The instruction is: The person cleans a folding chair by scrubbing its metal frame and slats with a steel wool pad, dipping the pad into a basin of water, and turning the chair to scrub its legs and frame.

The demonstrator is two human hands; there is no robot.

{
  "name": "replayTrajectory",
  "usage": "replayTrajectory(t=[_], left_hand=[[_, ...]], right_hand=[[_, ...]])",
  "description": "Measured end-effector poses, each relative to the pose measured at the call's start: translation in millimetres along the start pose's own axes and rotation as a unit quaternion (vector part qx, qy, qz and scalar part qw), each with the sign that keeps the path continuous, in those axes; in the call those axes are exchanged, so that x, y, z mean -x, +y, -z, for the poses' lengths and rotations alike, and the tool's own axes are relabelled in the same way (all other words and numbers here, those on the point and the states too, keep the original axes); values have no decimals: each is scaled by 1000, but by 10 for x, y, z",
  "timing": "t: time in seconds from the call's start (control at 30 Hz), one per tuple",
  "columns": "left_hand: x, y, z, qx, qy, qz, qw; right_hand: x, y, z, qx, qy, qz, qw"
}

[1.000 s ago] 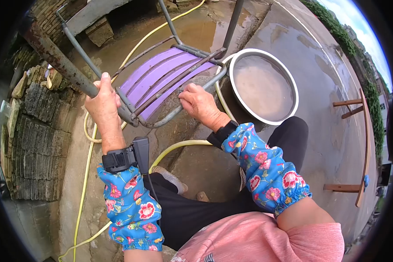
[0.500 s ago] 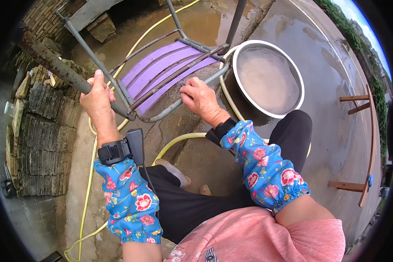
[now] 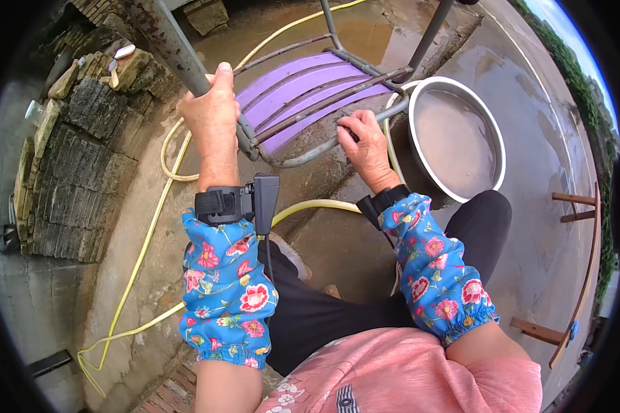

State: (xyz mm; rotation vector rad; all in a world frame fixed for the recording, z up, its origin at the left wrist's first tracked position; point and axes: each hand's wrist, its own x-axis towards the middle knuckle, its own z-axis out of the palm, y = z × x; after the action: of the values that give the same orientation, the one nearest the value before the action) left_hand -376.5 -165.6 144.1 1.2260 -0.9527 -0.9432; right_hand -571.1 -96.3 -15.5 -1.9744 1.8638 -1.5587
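A metal-framed chair with a purple slatted seat [image 3: 303, 86] lies tipped over in front of me, its frame grey and rusty. My left hand [image 3: 212, 120] is wrapped around one thick, rust-spotted chair leg [image 3: 164, 38]. At the curved grey tube [image 3: 300, 160] along the seat's near edge, the fingers of my right hand [image 3: 365, 148] are curled closed and touch the metal. Something small and dark shows between those fingers, too hidden to name. Just right of that hand stands a round metal basin [image 3: 412, 122] of cloudy water.
A yellow hose [image 3: 317, 204] loops across the wet concrete below the chair and runs along the left side. Stacked grey tiles [image 3: 76, 186] stand at the left. On the right lies a brown wooden frame [image 3: 584, 282]. My bent knee [image 3: 486, 220] is close to the basin.
The view has turned a little, so the chair, both hands and basin appear farther right. Both hands keep nearly the same places on the chair, which sits slightly higher in view.
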Motion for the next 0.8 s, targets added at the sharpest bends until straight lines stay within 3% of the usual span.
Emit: replayTrajectory(t=[0.07,0.13,0.2,0.27,0.33,0.4,0.47,0.6,0.73,0.8], left_hand=[[-22,-64,30,8,-38,-18,999],[-42,-49,83,23,-87,-8,996],[-68,-146,121,81,-265,-48,960],[-52,-227,83,-19,-313,-26,949],[-5,-263,10,-2,-304,3,953],[62,-243,-51,4,-262,2,965],[66,-262,-92,13,-215,-5,976],[-7,-369,-219,15,-133,-47,990],[35,-408,-262,12,-108,-53,993],[122,-355,-248,28,-107,-22,994]], right_hand=[[-122,371,122,21,59,-69,996],[-245,749,175,35,79,-57,995],[-370,849,168,48,74,-70,994],[-441,899,188,55,93,-83,991],[-423,872,147,28,134,-128,982],[-309,635,98,-14,102,-133,986],[-178,122,58,17,-18,-27,999],[30,-730,-205,-23,-128,113,985],[-82,-714,-233,66,-224,171,957],[-168,-423,63,69,-185,162,967]])
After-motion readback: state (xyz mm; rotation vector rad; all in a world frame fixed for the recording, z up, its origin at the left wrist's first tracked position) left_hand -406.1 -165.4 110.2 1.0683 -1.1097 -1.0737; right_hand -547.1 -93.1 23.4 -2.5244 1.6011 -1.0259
